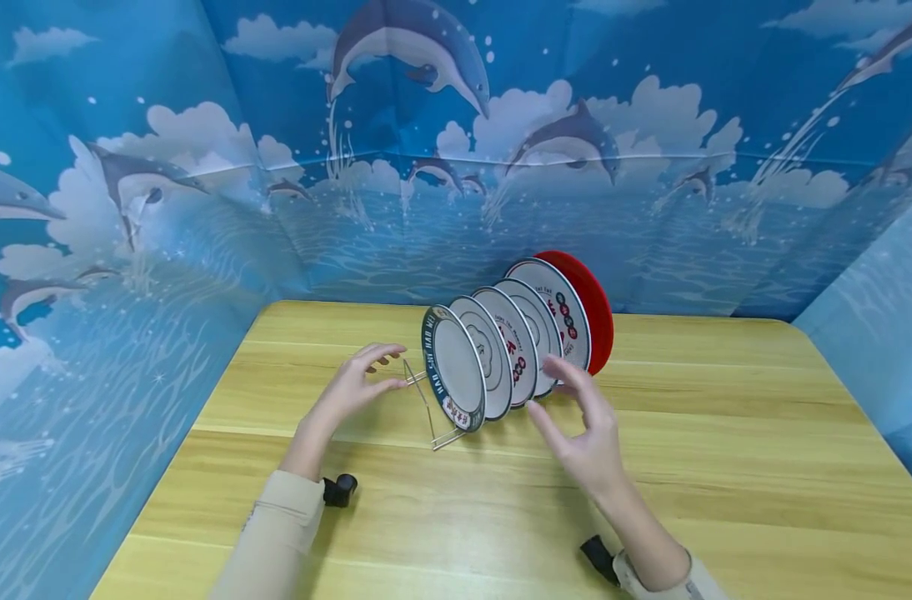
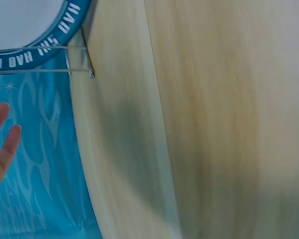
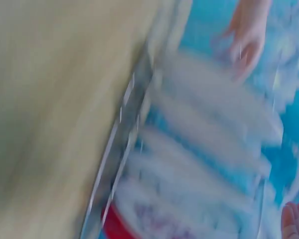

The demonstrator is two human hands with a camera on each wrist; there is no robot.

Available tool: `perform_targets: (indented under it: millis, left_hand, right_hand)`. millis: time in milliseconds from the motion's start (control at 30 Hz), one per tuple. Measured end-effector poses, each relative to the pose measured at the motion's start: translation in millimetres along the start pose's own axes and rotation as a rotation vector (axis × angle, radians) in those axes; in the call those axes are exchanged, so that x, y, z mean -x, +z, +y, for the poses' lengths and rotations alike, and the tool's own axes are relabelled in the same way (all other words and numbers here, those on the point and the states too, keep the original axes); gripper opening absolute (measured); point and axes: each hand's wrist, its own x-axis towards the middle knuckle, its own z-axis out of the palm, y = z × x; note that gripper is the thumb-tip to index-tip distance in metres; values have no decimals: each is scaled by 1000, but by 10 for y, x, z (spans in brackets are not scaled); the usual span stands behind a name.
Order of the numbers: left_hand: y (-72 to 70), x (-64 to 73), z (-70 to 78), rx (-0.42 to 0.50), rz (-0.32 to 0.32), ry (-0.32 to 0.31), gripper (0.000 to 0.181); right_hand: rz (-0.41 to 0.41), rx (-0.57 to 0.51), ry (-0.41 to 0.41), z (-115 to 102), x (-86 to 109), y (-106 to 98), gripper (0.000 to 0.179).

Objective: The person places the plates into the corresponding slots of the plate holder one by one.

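Several round plates stand on edge in a row in a wire dish rack (image 1: 428, 408). Nearest the left end is a plate with a dark blue lettered rim (image 1: 428, 342); white printed plates follow, and a red plate (image 1: 598, 321) is at the far right. My left hand (image 1: 354, 385) is beside the rack's left end, fingers spread and bent a little, holding nothing. Its fingers (image 2: 9, 144) appear apart from the rack in the left wrist view. Just in front of the middle plates, my right hand (image 1: 591, 442) has thumb and fingers parted; whether it touches a rim is unclear.
The rack stands on a wooden table (image 1: 486, 517) toward its back edge. Behind and at both sides hangs a blue dolphin-patterned cloth (image 1: 463, 200). Black wrist mounts (image 1: 340, 490) jut from both sleeves. The right wrist view is blurred.
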Motion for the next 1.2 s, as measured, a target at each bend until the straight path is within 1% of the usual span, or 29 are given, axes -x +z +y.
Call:
perform_targets:
  millis: [67,133,200,333,400,567,633,700,800,967,1100,1200]
  left_hand:
    - [-9,-41,-20,-46,-47,-4,54]
    - [-14,-72,-24,-98,-90,-2,57]
    - [-13,-102,-20,-152,-129,-2,61]
    - [-14,-150,3,-228,-198,35,66]
    - [-16,-169,18,-243,-233,40,67]
    - [-8,-198,27,-274,-313,53,67]
    - [0,-205,22,-283,-334,59,66]
    - [8,-209,20,-288,-348,51,66]
    - [14,-207,21,-285,-348,42,65]
    - [29,-195,29,-280,-331,36,63]
    - [56,-179,37,-267,-316,70,64]
    - [76,-143,46,-243,-302,86,63]
  right_hand:
    - [-44,-6,17,9,118,131,56]
    - [-98,-9,53,15,234,257,57]
    - [-146,14,86,-5,325,374,58]
    - [-221,76,150,-61,455,577,58]
    - [-250,101,188,-77,494,668,59]
    - [-361,147,393,-98,539,862,67]
    - [-399,182,450,-87,538,927,69]
    - [-421,211,471,-57,525,985,69]
    - [-432,256,464,-9,490,1058,67]
    - [-406,307,453,99,435,1163,59]
    - [-383,346,459,158,404,1200,48]
    - [-384,360,470,174,399,1196,42]
